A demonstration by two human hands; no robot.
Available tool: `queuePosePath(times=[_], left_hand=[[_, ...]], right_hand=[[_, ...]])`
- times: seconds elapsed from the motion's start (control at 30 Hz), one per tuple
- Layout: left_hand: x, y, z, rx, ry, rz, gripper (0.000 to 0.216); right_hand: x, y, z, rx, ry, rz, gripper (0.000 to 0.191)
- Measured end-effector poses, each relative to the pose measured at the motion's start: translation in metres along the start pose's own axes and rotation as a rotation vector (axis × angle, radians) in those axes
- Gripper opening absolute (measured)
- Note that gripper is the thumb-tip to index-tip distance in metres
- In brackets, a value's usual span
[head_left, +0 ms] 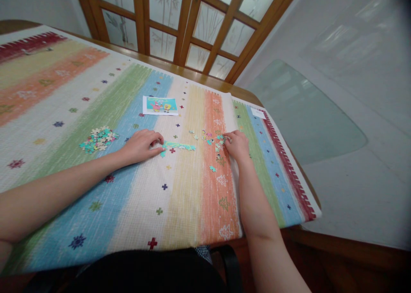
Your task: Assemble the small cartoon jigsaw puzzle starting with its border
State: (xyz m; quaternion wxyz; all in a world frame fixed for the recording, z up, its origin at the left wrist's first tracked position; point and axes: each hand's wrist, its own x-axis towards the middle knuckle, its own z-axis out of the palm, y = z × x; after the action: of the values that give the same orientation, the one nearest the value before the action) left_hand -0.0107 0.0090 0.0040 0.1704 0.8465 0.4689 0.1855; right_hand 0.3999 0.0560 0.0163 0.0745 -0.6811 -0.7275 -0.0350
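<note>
A short joined strip of jigsaw puzzle pieces (180, 146), teal and green, lies on the tablecloth in front of me. At its left end, my left hand (138, 146) is curled, thumb and forefinger around a teal corner puzzle piece (163, 153). My right hand (236, 145) rests at the edge of a scatter of loose puzzle pieces (209, 135), its fingertips pinched on a puzzle piece that they mostly cover. One separate teal piece (212, 168) lies nearer me. Left of my left hand is a heap of puzzle pieces (99, 139).
Beyond the strip lies a printed cartoon picture card (160, 106). A small white paper (258, 113) sits near the right edge of the table. The striped tablecloth (183, 199) covers the table. Wooden doors with glass panes (163, 19) stand behind it.
</note>
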Motion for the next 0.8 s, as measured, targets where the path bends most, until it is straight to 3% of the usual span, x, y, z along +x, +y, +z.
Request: queuePosePath(times=[0.8], left_hand=[[0.000, 0.001, -0.001, 0.017, -0.005, -0.003, 0.033]], right_hand=[[0.001, 0.005, 0.006, 0.102, 0.043, 0.033, 0.031]])
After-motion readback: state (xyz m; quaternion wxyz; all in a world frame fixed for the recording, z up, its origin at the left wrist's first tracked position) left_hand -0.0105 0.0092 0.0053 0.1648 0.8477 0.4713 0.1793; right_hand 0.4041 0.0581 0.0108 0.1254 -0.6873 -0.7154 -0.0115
